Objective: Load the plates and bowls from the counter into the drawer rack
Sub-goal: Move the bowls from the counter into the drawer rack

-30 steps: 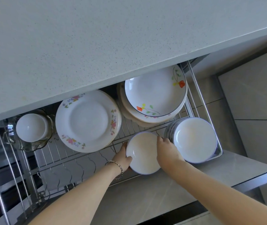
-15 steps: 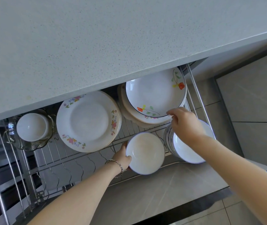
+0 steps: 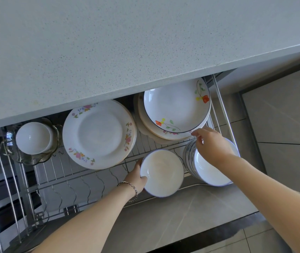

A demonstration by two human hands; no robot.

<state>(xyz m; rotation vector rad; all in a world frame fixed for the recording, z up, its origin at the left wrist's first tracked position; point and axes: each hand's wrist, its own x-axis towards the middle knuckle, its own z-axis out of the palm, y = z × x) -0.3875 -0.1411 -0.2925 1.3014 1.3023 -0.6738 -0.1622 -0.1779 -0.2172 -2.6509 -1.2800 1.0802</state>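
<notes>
Nearest, the left hand (image 3: 136, 178) grips a white bowl (image 3: 163, 172) by its left rim, thumb on top, at the front of the wire drawer rack (image 3: 83, 178). Just right of it, the right hand (image 3: 213, 145) hangs over a stack of blue-rimmed bowls (image 3: 213, 175), its fingers curled by the orange-flowered plates (image 3: 174, 108); whether they pinch anything cannot be told. Pink-flowered plates (image 3: 98, 134) lie farther left, partly under the counter (image 3: 127, 42)
</notes>
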